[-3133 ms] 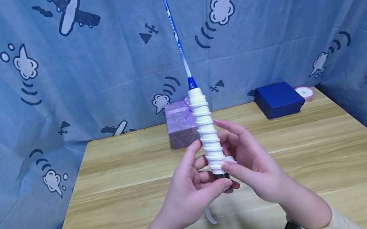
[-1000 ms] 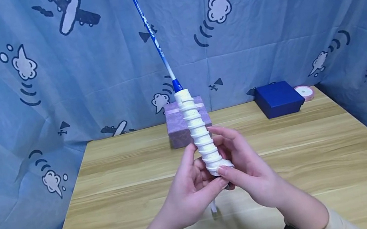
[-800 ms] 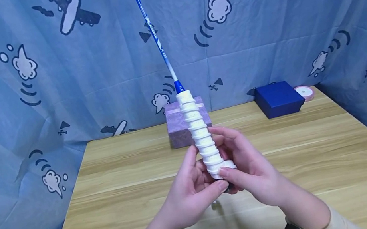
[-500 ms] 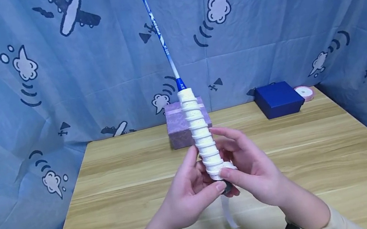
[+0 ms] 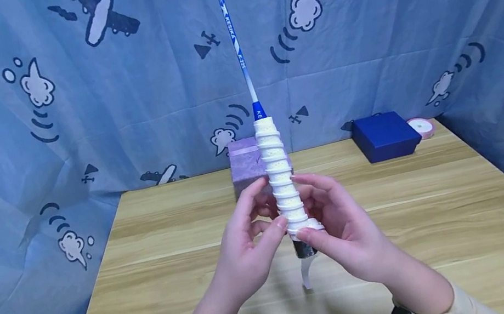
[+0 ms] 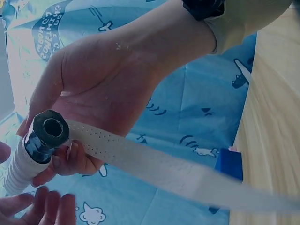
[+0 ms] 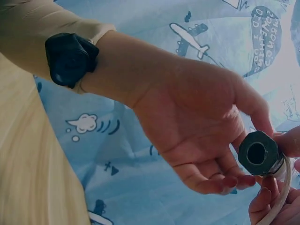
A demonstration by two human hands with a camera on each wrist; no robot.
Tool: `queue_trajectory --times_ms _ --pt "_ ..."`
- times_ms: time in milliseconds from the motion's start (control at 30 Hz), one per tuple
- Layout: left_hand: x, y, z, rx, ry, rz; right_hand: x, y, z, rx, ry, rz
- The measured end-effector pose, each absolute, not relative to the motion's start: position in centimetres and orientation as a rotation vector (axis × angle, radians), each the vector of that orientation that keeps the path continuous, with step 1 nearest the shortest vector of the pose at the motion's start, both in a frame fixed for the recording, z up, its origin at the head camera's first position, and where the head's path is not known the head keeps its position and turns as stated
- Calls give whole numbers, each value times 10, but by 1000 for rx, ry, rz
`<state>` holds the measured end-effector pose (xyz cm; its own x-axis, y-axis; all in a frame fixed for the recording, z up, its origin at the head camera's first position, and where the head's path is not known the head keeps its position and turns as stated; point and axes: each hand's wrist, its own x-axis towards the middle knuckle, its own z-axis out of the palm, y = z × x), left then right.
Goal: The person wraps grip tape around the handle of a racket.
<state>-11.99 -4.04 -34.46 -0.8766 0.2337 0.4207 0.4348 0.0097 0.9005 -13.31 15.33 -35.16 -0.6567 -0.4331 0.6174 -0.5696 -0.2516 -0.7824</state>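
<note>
A badminton racket with a blue-and-white shaft [image 5: 234, 37] stands nearly upright in the head view, its head out of frame. White perforated grip tape [image 5: 276, 167] spirals down the handle in overlapping turns, leaving the black butt end [image 5: 305, 249] bare. My left hand [image 5: 240, 253] holds the wrapped part from the left, thumb near its lower turns. From the right, my right hand [image 5: 352, 234] pinches the tape against the lowest turn. A loose tape tail [image 5: 305, 274] hangs below; the left wrist view shows this strip [image 6: 140, 157] running from the handle past the right hand's fingers.
A purple gift box [image 5: 245, 161] stands behind the handle, partly hidden. Farther right on the wooden table [image 5: 163, 283] are a dark blue box [image 5: 385, 137] and a pink-and-white ribbon roll [image 5: 421, 127]. A patterned blue curtain [image 5: 159, 83] hangs behind.
The left thumb has moved up from the black butt onto the lower wraps, and the left fingers have risen too. The racket has swung more upright. The right hand keeps its pinch.
</note>
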Motion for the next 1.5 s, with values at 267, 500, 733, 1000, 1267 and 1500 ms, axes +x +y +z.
queue_trajectory --times_ms 267,500,733,1000,1267,1500 --pt "-127 -36 -331 -518 -2130 -1959 -128 151 -354 1182 -1955 1947" --pt "-127 -33 -325 -508 -2123 -1975 -124 149 -350 1131 -2047 1790" --pt "-128 -35 -327 -596 -2063 -2096 -130 153 -351 1261 -1949 1908" --pt "-132 -40 -333 -736 -2001 -2116 -134 158 -350 1347 -1919 2138" --pt "-134 -41 -336 -854 -1916 -2153 -133 159 -351 1344 -1949 1983" --pt "-134 -41 -338 -862 -1916 -2156 -130 160 -348 1242 -2103 1742"
